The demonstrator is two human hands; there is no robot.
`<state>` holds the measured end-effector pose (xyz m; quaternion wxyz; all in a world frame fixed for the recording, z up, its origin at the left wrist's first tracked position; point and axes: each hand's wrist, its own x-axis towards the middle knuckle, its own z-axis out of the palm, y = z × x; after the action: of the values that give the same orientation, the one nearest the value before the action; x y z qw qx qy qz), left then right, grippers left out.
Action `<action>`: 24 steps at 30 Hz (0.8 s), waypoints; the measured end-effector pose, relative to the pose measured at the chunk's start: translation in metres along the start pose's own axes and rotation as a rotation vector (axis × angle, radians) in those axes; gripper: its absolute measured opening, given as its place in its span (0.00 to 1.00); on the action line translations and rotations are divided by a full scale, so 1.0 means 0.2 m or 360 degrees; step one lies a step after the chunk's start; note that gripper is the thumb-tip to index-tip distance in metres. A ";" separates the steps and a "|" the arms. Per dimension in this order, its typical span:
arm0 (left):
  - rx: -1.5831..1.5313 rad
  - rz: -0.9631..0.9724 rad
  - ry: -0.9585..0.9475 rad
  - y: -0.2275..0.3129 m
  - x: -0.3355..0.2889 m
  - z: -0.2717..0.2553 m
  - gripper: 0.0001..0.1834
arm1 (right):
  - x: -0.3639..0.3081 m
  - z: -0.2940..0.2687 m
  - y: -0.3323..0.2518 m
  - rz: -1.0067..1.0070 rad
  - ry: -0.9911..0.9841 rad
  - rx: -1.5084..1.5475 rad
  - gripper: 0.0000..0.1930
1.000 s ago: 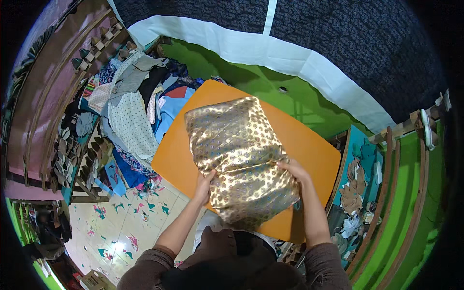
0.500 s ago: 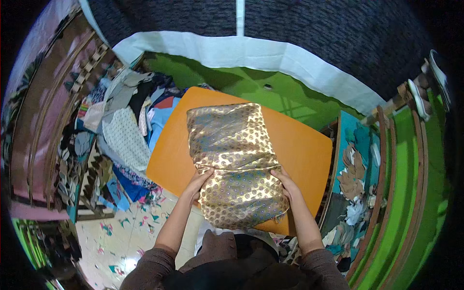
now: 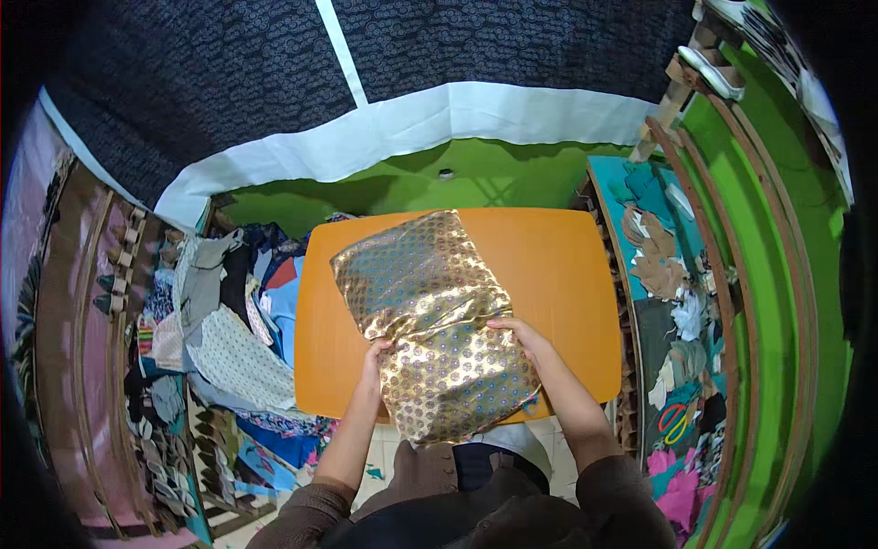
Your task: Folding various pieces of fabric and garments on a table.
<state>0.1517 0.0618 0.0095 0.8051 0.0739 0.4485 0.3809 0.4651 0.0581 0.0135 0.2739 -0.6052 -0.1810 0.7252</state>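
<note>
A shiny gold cloth [image 3: 439, 302] patterned with small round motifs is stretched out over an orange table [image 3: 567, 274]. Its far end leans to the left, and folds cross it between my hands. My left hand [image 3: 373, 361] grips the cloth's left edge, thumb on top and the other fingers hidden underneath. Opposite it, my right hand [image 3: 523, 340] pinches the right edge with the thumb lying on the upper face. The near end of the cloth hangs past the table's front edge, close to my body.
Piled fabrics [image 3: 238, 357] lie left of the table, by a wooden rack [image 3: 119, 302]. On the right stands a shelf with cloth scraps [image 3: 654, 252] and scissors [image 3: 675, 421]. White shoes [image 3: 712, 73] rest on the upper right rack. A dark curtain [image 3: 512, 46] hangs behind.
The view has turned, so the table now looks level and the cloth leans further left. Both hands still hold its edges; my right thumb sits a little further in.
</note>
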 end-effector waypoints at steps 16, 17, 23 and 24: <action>0.0356 -0.0559 -0.0542 0.20 0.16 0.02 0.28 | -0.45 0.34 0.38 -0.0691 0.0557 0.0445 0.15; 0.0169 -0.0533 -0.0707 0.18 0.11 0.10 0.29 | -0.51 0.36 0.40 -0.0720 0.0648 0.0483 0.15; 0.0225 -0.0872 -0.1158 0.26 0.18 0.24 0.26 | -0.84 0.72 0.41 -0.1160 0.0301 0.1181 0.23; 0.0250 -0.0963 -0.1228 0.26 0.19 0.25 0.26 | -0.83 0.75 0.48 -0.1235 0.0318 0.1249 0.25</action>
<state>0.1735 0.1352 0.0373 0.9789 0.1363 0.1466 0.0400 0.3217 -0.1092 0.1153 0.7411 -0.4126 -0.0802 0.5235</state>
